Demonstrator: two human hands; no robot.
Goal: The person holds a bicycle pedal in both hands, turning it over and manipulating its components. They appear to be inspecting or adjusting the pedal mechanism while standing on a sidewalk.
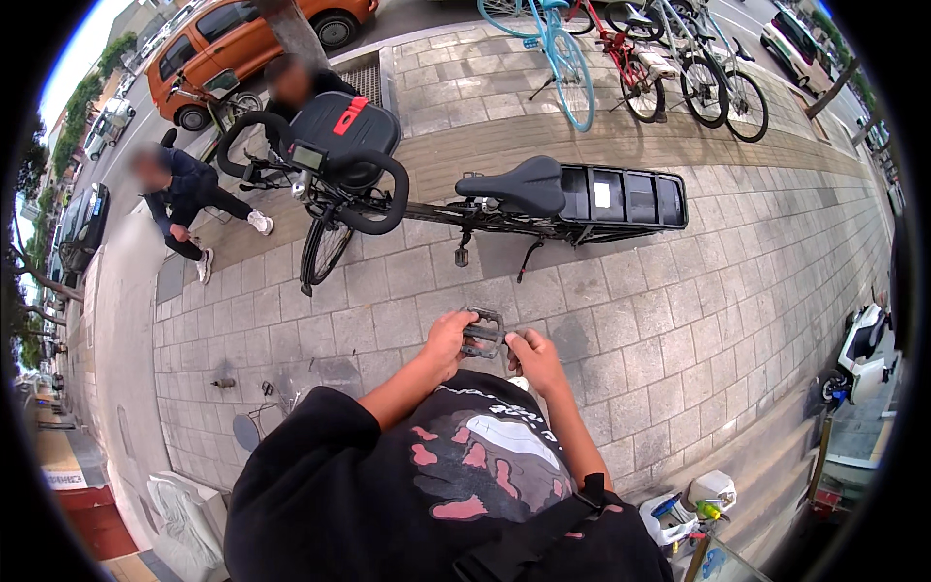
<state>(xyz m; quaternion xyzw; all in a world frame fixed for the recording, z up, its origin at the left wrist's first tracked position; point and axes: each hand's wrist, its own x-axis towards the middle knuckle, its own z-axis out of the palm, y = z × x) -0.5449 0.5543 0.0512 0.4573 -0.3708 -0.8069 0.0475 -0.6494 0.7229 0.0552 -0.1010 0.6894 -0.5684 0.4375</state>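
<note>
In front of my chest I hold a dark bicycle pedal (484, 333) with a cage-like frame. My left hand (449, 341) is closed on its left side, thumb and fingers gripping the frame. At the pedal's right end, my right hand (535, 361) pinches with thumb and bent fingers; exactly what lies between those fingertips is hidden. Beyond my hands stands a black bicycle (417, 210) with a dark saddle (524, 186). Another pedal (462, 256) hangs low on its near side.
A black rear rack (630, 197) and a front case (344, 134) extend the bicycle. One person (184, 189) sits at the left, another (289, 85) behind the handlebar. Small parts (267, 388) lie on the paving. A bucket (713, 488) stands at the lower right; parked bicycles (572, 68) line the back.
</note>
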